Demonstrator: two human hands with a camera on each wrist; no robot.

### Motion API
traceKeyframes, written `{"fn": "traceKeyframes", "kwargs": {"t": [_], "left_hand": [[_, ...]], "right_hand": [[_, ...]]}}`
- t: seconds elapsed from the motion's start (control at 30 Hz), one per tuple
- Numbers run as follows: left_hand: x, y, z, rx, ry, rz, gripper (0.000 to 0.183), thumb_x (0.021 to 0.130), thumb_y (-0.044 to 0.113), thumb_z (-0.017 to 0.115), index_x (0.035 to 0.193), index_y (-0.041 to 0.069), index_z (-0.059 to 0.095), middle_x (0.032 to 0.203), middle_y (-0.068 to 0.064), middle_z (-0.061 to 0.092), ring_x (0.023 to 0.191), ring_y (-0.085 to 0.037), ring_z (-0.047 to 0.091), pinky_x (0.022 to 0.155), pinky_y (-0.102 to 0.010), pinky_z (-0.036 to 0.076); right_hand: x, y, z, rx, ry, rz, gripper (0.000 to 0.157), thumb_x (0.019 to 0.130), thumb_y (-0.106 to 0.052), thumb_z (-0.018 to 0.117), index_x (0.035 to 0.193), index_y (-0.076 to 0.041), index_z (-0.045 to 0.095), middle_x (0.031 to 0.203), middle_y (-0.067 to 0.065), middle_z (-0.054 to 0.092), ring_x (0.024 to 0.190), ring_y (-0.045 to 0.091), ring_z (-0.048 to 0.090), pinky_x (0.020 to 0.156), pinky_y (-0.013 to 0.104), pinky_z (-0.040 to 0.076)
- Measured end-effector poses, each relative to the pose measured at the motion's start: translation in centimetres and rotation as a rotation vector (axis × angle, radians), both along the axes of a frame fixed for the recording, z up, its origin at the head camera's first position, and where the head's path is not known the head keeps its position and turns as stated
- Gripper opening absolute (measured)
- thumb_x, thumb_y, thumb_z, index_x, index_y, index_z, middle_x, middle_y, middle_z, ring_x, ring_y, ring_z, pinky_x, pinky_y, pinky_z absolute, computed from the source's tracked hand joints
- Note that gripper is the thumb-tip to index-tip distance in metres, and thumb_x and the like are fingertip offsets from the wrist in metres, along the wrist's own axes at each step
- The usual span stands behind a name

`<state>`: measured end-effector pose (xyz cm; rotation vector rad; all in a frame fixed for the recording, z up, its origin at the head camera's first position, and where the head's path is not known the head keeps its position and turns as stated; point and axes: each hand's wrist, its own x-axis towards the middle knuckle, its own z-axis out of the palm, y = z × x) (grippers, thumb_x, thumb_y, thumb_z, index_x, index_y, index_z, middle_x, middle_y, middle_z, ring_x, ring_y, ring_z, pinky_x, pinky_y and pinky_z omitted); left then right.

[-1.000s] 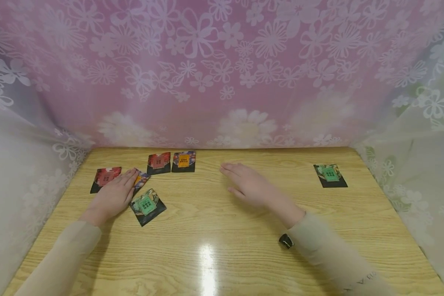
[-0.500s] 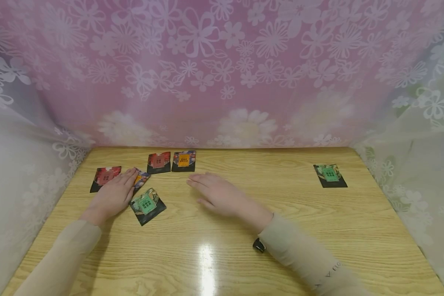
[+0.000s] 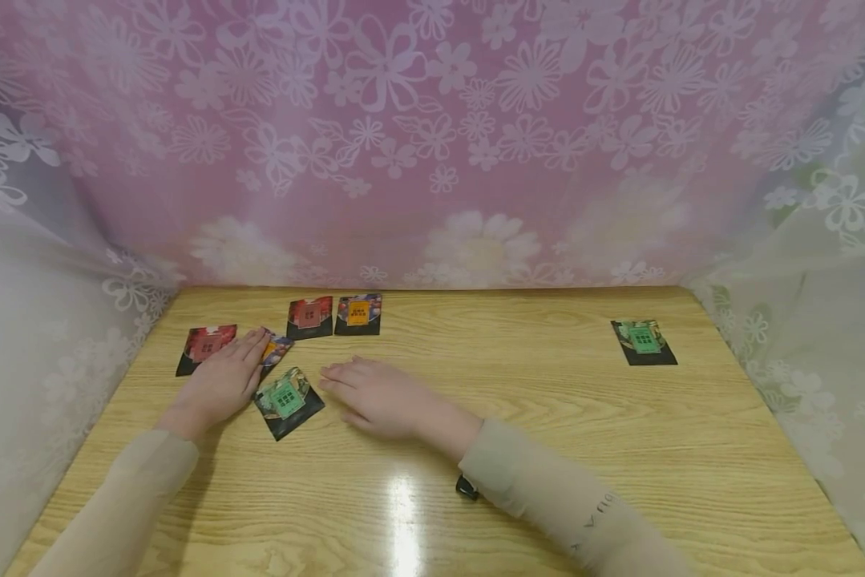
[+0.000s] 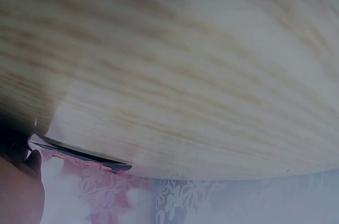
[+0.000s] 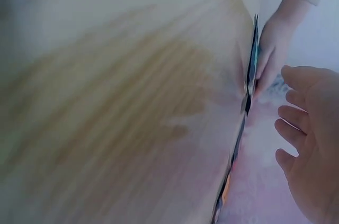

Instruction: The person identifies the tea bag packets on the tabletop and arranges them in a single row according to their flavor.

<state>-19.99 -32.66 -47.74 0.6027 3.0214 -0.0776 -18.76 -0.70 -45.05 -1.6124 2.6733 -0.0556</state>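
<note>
My left hand (image 3: 219, 381) lies with fairly straight fingers over a blue-and-orange sachet (image 3: 276, 349), partly covering it. Beside those fingers is a red-and-black sachet (image 3: 204, 344), its lower right corner hidden by the hand. A green-and-black sachet (image 3: 288, 401) lies askew between my two hands. Just right of it is my right hand (image 3: 377, 398), fingers extended and holding nothing. In the right wrist view that hand (image 5: 312, 139) hovers apart from the table surface. The left wrist view shows only part of my left hand (image 4: 21, 192) and a sachet edge (image 4: 85, 152).
Near the table's back edge lie another red sachet (image 3: 309, 317) and another blue-and-orange sachet (image 3: 358, 314), side by side. A second green sachet (image 3: 644, 343) lies far right. A floral curtain (image 3: 432, 160) hangs behind the wooden table (image 3: 547, 385); sheer white fabric borders both sides.
My right hand has moved left and slightly nearer across the table, stopping close to the askew green sachet. The left hand and all the sachets have stayed in place.
</note>
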Motion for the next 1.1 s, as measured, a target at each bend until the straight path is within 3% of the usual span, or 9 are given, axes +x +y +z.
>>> {"fn": "traceKeyframes", "kwargs": {"t": [0.4,1.1], "left_hand": [[0.0,0.0,-0.3,0.009,0.001,0.013,0.06,0.113,0.024,0.043,0.163,-0.007,0.032,0.17,-0.027,0.032,0.157,-0.047,0.035,0.127,-0.062,0.035],[-0.1,0.1,-0.3,0.011,0.015,0.011,0.06,0.113,0.023,0.043,0.163,-0.008,0.033,0.17,-0.028,0.033,0.157,-0.047,0.035,0.127,-0.061,0.036]], "right_hand": [[0.1,-2.9,-0.7,0.079,0.017,0.027,0.06,0.113,-0.035,0.051,0.168,-0.017,0.035,0.175,-0.001,0.034,0.162,0.018,0.033,0.135,0.041,0.026],[-0.1,-4.3,-1.0,0.167,0.009,0.006,0.06,0.114,-0.04,0.047,0.169,-0.019,0.033,0.176,-0.002,0.029,0.163,0.017,0.03,0.136,0.037,0.024]]}}
